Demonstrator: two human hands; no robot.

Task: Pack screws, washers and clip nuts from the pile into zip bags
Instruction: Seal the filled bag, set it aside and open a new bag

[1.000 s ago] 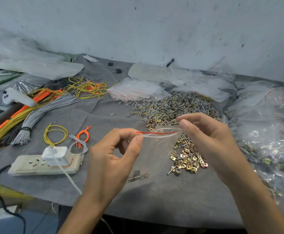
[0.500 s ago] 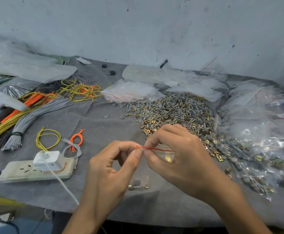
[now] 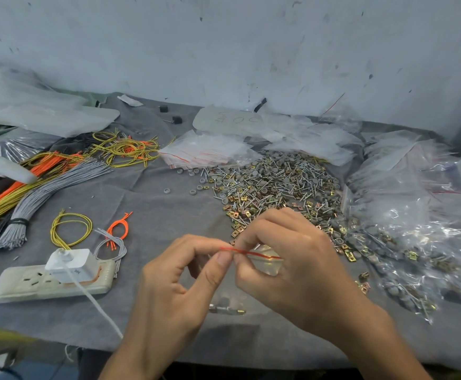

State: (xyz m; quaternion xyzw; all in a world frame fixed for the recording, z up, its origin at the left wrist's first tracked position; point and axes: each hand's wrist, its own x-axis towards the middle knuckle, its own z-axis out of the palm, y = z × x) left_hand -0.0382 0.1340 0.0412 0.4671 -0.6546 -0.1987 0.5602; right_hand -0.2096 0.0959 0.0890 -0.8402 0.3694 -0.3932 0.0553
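A small clear zip bag (image 3: 268,266) with a red seal line hangs between my hands over the grey cloth. My left hand (image 3: 174,292) pinches the left end of the seal between thumb and forefinger. My right hand (image 3: 289,267) pinches the seal just beside it, fingers curled over the bag's top. A few small metal parts (image 3: 225,308) lie at the bag's bottom. The pile of screws, washers and clip nuts (image 3: 276,187) spreads out behind my hands.
Filled zip bags (image 3: 415,237) heap at the right. Empty zip bags (image 3: 210,152) lie behind the pile. A power strip with a white charger (image 3: 51,278) sits at the left, with wire bundles (image 3: 45,185) and loose wire loops (image 3: 70,229) beyond it.
My right hand moved left along the red seal from the bag's right end until it met my left thumb. The view shifted a little, lower and closer.
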